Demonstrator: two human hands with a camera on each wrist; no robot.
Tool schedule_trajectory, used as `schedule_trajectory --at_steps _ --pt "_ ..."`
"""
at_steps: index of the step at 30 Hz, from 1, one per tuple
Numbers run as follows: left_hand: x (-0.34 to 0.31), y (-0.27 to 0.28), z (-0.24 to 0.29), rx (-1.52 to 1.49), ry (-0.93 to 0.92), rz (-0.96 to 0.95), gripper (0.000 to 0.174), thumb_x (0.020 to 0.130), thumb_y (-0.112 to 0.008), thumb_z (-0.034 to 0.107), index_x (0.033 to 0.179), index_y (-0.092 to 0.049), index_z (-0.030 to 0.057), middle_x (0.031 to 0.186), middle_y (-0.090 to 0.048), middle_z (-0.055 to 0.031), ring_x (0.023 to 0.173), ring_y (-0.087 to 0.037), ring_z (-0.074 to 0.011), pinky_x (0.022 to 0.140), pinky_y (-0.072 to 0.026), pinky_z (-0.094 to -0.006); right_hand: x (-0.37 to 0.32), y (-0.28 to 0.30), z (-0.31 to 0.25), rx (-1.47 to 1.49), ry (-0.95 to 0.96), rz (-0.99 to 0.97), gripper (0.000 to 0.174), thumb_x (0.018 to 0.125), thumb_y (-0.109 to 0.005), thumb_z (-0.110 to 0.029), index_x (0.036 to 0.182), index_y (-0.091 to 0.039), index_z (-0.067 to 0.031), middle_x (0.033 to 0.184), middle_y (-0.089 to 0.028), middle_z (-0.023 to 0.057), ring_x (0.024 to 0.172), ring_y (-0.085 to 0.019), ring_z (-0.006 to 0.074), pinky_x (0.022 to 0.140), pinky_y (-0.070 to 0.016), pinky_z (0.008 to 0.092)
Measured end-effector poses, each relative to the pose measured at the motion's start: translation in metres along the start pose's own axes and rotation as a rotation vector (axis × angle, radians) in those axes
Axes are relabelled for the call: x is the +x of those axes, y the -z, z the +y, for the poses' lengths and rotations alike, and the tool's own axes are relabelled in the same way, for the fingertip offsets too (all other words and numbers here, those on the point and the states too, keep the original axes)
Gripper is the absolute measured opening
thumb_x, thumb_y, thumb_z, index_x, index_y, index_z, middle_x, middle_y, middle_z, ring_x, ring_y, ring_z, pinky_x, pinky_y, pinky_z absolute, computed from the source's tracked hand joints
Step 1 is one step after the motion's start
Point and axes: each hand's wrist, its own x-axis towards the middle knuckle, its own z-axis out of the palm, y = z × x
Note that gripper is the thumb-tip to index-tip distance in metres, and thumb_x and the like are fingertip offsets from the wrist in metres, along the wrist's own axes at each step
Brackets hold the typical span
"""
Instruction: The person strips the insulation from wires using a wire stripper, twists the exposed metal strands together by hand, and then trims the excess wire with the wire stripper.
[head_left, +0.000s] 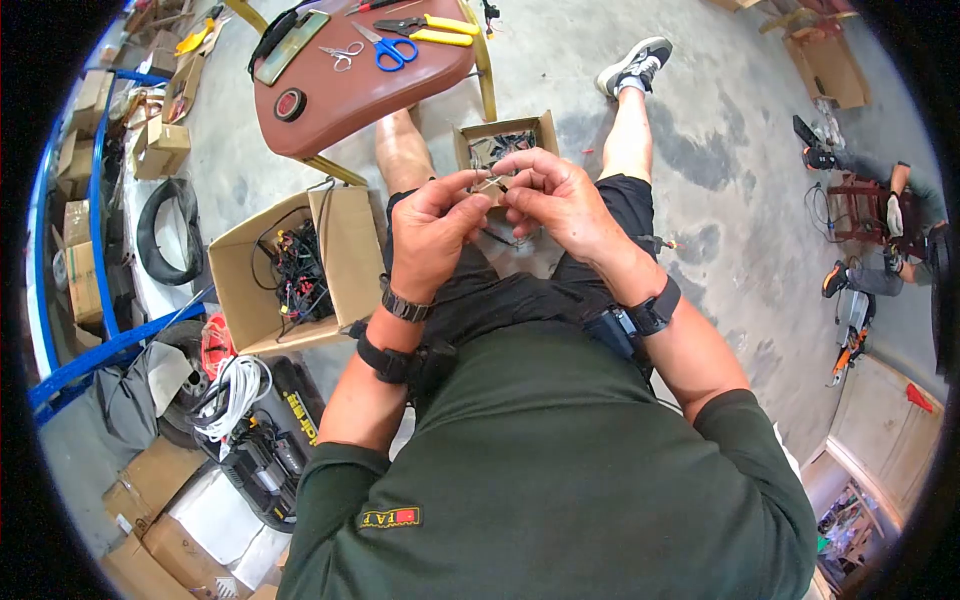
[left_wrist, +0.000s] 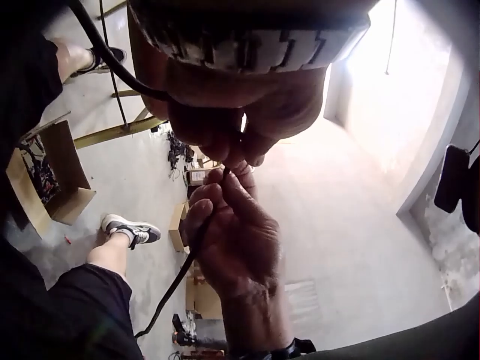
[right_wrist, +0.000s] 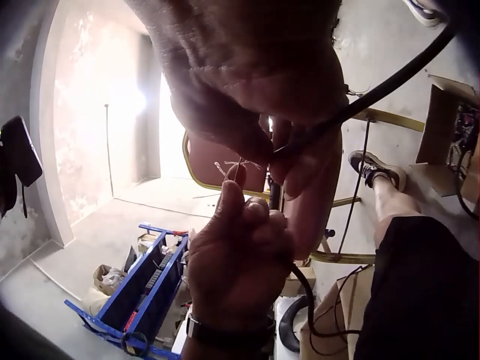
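The black cable (left_wrist: 180, 274) is sitting between both hands in front of the person's chest, above the lap. Its long axis is running steeply: in the left wrist view the stripped end is pointing up into the fingertips while the rest is hanging down and away towards the knee. It is looking thin, round and matt black, and pale bare strands (right_wrist: 238, 165) are fanning out of its tip like fine whiskers.

The left hand (head_left: 430, 230) is rising from a bent wrist with a watch on it, its thumb and curled fingers pinching the cable just below the tip. The right hand (head_left: 560, 200) is meeting it from the other side, knuckles up, its fingertips pinching at the strands. The two hands are touching at the fingertips.

Beyond them, a small open box (head_left: 505, 135) is standing on the floor between the legs, and a larger carton (head_left: 290, 265) of dark wiring is lying by the left knee. Blue scissors (head_left: 385, 50) are lying on the brown stool (head_left: 360, 100) further out.
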Motion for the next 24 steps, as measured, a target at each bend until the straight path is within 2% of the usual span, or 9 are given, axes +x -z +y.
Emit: schedule_trajectory --at_steps 5,11,14,17,20,24 --pt "-0.002 0.008 0.001 0.021 -0.014 0.01 0.024 0.087 -0.067 0.005 0.11 -0.065 -0.004 0.076 -0.068 -0.0048 0.059 -0.057 -0.0054 0.05 -0.044 -0.0181 -0.001 -0.006 -0.005 -0.036 -0.006 0.011 0.024 0.091 -0.056 -0.002 0.115 -0.058 -0.0059 0.081 -0.059 0.0025 0.069 -0.059 0.0085 0.058 -0.0535 0.0245" --pt "-0.01 0.008 0.008 -0.067 0.031 0.039 0.028 0.088 -0.066 0.003 0.114 -0.063 -0.0047 0.076 -0.067 -0.006 0.059 -0.059 -0.0075 0.051 -0.0477 -0.02 0.0 -0.009 -0.002 -0.13 0.043 0.082 0.025 0.09 -0.058 0.0 0.114 -0.056 -0.0058 0.079 -0.06 0.0026 0.069 -0.058 0.0081 0.058 -0.0523 0.024" --pt "-0.012 0.007 0.012 -0.064 0.029 0.036 0.029 0.088 -0.066 0.003 0.116 -0.062 -0.0048 0.075 -0.066 -0.0064 0.059 -0.059 -0.0087 0.052 -0.0492 -0.0209 0.001 -0.008 -0.003 -0.226 0.059 0.067 0.028 0.091 -0.058 0.0 0.118 -0.054 -0.0071 0.084 -0.06 0.0017 0.075 -0.059 0.008 0.064 -0.0539 0.0241" --pt "-0.013 0.006 0.012 -0.065 0.043 0.048 0.029 0.088 -0.066 0.002 0.116 -0.062 -0.0047 0.075 -0.066 -0.0062 0.058 -0.059 -0.009 0.053 -0.0491 -0.0208 0.004 -0.004 0.004 -0.263 0.157 0.035 0.029 0.089 -0.059 0.002 0.117 -0.053 -0.0047 0.082 -0.06 0.0021 0.074 -0.059 0.0079 0.065 -0.0537 0.0244" --pt "-0.014 0.007 0.011 -0.037 0.046 0.039 0.03 0.088 -0.066 0.003 0.117 -0.061 -0.0049 0.075 -0.066 -0.0063 0.058 -0.059 -0.0089 0.052 -0.049 -0.021 0.008 -0.008 0.006 -0.159 0.186 0.056 0.03 0.084 -0.064 0.002 0.113 -0.055 -0.004 0.076 -0.063 0.0039 0.066 -0.06 0.0101 0.058 -0.051 0.0249" --pt "-0.016 0.006 0.011 -0.051 0.014 0.044 0.032 0.088 -0.066 0.003 0.119 -0.06 -0.0047 0.076 -0.066 -0.0063 0.059 -0.06 -0.0091 0.053 -0.0489 -0.0209 0.007 -0.01 0.004 -0.105 0.16 0.058 0.032 0.084 -0.064 0.001 0.115 -0.054 -0.0036 0.076 -0.063 0.0046 0.066 -0.061 0.0104 0.058 -0.0518 0.0251"
